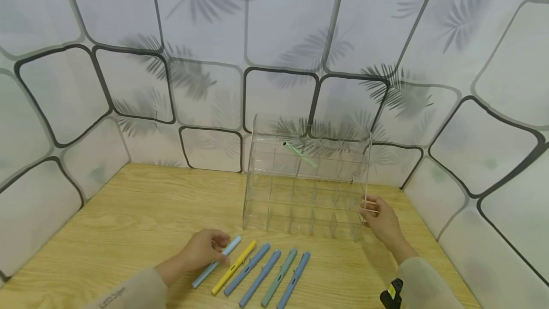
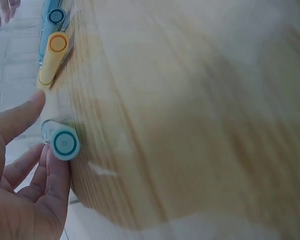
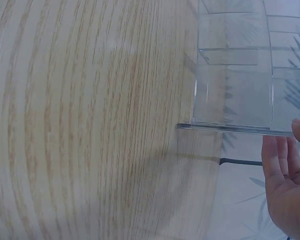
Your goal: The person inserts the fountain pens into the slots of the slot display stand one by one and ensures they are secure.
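Observation:
A light blue pen (image 1: 211, 268) lies leftmost in a row on the wooden table. My left hand (image 1: 205, 251) reaches over it. In the left wrist view, fingers touch the side of that pen (image 2: 64, 142), while the thumb stands apart from it. To its right lie a yellow pen (image 1: 233, 268), several blue pens (image 1: 259, 278) and a green pen (image 1: 279, 278). Behind them stands a clear compartmented rack (image 1: 302, 225), with a light green pen (image 1: 300, 155) lying slanted in an upper tier. My right hand (image 1: 381, 218) pinches the rack's right side panel (image 3: 230, 129) between thumb and fingers.
The wooden table (image 1: 141, 213) meets a patterned curtain (image 1: 206, 94) at the back and both sides. The rack stands close to the back curtain. A black device with a yellow mark (image 1: 392, 293) sits at the right wrist.

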`<state>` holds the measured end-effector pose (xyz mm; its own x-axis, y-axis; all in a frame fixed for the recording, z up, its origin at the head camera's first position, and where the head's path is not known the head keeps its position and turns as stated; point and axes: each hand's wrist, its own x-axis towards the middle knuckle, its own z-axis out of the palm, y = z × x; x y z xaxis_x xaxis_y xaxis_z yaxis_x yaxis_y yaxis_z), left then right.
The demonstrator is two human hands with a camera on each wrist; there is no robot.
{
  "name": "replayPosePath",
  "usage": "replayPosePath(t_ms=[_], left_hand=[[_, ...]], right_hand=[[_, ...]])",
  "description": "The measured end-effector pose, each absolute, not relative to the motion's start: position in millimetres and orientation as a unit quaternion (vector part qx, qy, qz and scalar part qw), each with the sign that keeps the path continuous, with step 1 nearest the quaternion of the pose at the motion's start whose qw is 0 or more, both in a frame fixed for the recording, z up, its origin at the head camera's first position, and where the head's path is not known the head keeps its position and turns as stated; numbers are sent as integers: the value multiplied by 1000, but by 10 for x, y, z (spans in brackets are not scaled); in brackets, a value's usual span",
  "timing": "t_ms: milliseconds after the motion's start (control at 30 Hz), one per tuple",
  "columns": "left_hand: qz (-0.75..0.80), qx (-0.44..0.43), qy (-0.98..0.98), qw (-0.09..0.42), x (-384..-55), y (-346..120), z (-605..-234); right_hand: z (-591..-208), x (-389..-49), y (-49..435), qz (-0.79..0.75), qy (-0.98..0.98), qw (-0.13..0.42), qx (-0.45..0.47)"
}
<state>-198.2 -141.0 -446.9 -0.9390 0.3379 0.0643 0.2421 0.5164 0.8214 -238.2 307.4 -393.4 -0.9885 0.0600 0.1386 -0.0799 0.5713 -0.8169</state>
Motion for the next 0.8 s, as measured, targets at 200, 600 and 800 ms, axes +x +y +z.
replayPosePath(t_ms=[200,600,800], left_hand=[[445,163,879,49,-1995,-1377,-4478],[504,152,823,213,-2074,-1539,-4285],[551,131,776,276,-2125,-1610,-4190]], right_hand=[[-3925,-2376,3070,465,-882,74,5],[-3944,-2376,3073,464,-883,74,4],[-3936,-2372,3073,460,-884,75,5]])
